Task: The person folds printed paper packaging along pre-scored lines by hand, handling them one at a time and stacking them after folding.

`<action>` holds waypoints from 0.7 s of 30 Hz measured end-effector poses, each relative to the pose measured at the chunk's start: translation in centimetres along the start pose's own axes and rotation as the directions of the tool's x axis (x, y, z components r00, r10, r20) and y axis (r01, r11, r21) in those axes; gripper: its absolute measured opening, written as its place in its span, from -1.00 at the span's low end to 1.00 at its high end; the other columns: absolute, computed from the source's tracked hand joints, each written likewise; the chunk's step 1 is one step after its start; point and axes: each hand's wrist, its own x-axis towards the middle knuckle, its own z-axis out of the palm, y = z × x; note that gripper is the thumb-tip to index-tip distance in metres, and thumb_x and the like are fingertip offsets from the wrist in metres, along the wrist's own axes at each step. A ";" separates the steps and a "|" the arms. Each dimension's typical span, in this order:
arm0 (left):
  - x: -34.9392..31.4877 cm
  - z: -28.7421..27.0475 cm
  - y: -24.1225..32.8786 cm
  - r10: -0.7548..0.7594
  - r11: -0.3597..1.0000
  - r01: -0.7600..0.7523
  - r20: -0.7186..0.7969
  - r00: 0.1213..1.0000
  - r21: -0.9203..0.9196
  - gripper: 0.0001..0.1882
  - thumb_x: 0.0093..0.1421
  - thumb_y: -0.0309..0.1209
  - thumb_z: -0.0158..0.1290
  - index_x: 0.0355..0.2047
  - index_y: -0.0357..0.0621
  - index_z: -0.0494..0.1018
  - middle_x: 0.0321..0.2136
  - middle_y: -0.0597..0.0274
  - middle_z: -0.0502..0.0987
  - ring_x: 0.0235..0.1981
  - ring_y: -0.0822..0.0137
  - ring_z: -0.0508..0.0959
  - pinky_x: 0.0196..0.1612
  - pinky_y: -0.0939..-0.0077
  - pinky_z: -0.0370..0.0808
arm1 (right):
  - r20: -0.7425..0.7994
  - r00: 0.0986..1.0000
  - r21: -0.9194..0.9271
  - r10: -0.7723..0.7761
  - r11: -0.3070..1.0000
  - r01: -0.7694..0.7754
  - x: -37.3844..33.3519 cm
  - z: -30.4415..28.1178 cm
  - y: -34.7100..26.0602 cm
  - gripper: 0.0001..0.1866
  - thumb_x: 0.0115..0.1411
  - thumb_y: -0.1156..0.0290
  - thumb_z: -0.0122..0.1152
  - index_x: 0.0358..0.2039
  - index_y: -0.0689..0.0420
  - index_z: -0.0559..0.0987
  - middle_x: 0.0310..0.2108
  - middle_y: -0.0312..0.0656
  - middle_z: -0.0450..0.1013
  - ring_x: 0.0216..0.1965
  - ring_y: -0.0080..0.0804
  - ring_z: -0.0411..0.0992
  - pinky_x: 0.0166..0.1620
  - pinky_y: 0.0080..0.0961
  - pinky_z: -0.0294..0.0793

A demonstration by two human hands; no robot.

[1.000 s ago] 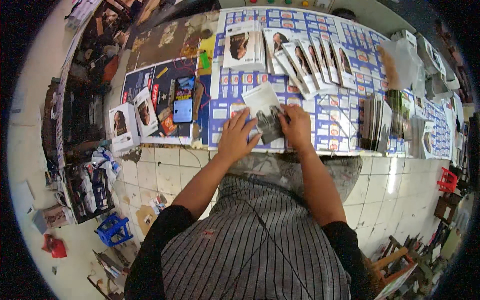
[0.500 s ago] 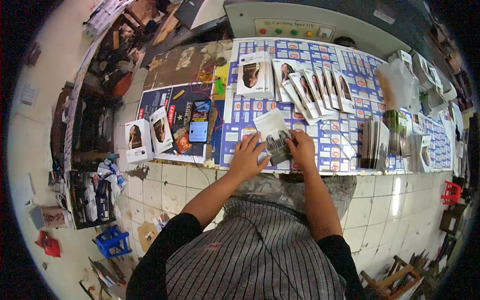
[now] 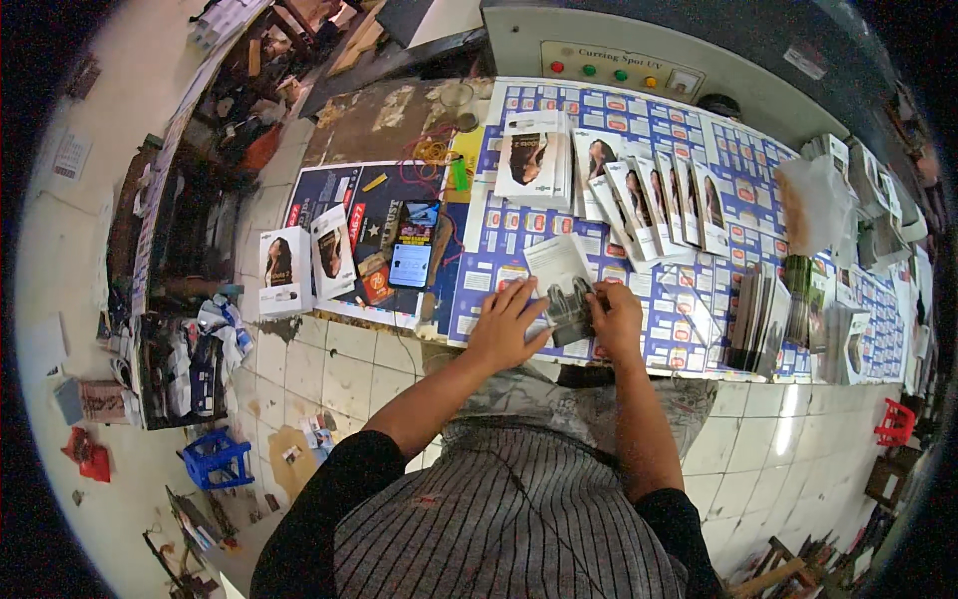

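A grey-and-white printed card (image 3: pixel 561 262) with a dark picture on its lower half lies on the table right in front of me. My left hand (image 3: pixel 509 327) rests along its left edge, palm down with the fingers spread. At the right edge, my right hand (image 3: pixel 617 317) has its thumb and fingers bent together on the card's side. Just beyond the card are a stack of white printed boxes (image 3: pixel 531 185) and a fanned row of similar flat boxes (image 3: pixel 639 215), each with a portrait of a person with dark hair.
Left of the card lie a lit phone (image 3: pixel 412 245), a green lighter (image 3: pixel 459 174) and two white boxes (image 3: pixel 285 272). Bundles of dark cards (image 3: pixel 760 317) stand at the right, near a plastic bag (image 3: pixel 823 200). A grey machine panel (image 3: pixel 619 68) with coloured buttons borders the far edge.
The whole view has shifted and tilted slightly. Both hands stay at the card's two sides, and the card remains on the table between them.
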 end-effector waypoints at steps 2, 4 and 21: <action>0.2 0.0 0.1 0.008 1.000 -0.008 -0.002 1.000 -0.023 -0.44 0.17 -0.02 0.13 0.11 -0.02 0.46 0.31 0.00 0.23 0.32 0.02 0.21 0.23 -0.03 0.19 | -0.036 0.999 0.003 -0.036 0.999 0.036 0.1 0.0 0.1 -0.84 0.12 0.36 0.32 -0.29 0.10 0.62 -0.33 -0.10 0.55 -0.23 -0.03 0.49 -0.15 -0.13 0.41; 0.1 -0.3 0.3 0.000 1.000 0.000 -0.001 1.000 -0.029 -0.44 0.17 -0.03 0.13 0.11 -0.02 0.46 0.31 0.00 0.23 0.32 0.02 0.21 0.23 -0.03 0.19 | -0.028 0.999 0.004 -0.039 0.999 0.039 -0.1 -0.2 -0.4 -0.83 0.12 0.34 0.32 -0.29 0.11 0.62 -0.34 -0.10 0.54 -0.23 -0.02 0.49 -0.15 -0.12 0.41; 0.5 -0.8 0.2 -0.010 1.000 0.009 -0.017 1.000 -0.029 -0.47 0.17 -0.03 0.12 0.08 -0.01 0.48 0.31 -0.01 0.24 0.30 0.02 0.25 0.22 0.02 0.23 | -0.083 0.988 -0.152 -0.127 0.982 0.113 0.1 0.5 -0.6 -0.79 0.11 0.37 0.30 -0.26 0.13 0.56 -0.35 -0.08 0.50 -0.26 -0.05 0.46 -0.19 -0.14 0.37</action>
